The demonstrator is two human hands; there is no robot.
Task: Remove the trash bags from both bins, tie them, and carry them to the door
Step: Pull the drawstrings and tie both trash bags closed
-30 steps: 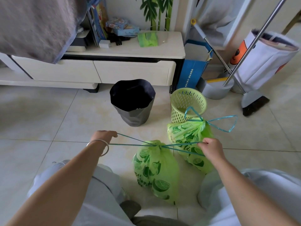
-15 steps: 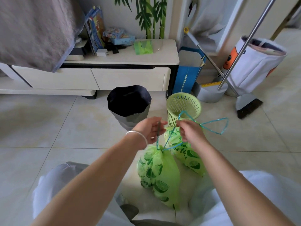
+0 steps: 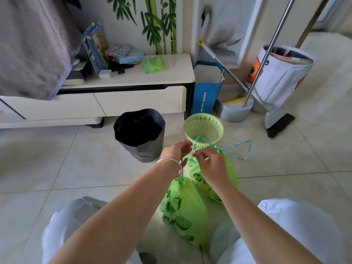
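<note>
Both green lime-print trash bags are out of the bins and lie on the tiled floor in front of the person: the near bag [image 3: 183,210] with its neck cinched, the far bag [image 3: 215,180] behind it. The left hand [image 3: 176,151] and right hand [image 3: 211,164] pinch the near bag's blue drawstring [image 3: 182,174], apparently mid-knot. The black bin [image 3: 140,134] and green basket [image 3: 203,128] stand bagless. Finishing the knots and carrying to the door seem to remain.

Two green trash bags [image 3: 183,208] [image 3: 229,168], two bins [image 3: 140,134] [image 3: 203,128], one broom [image 3: 278,122].
</note>
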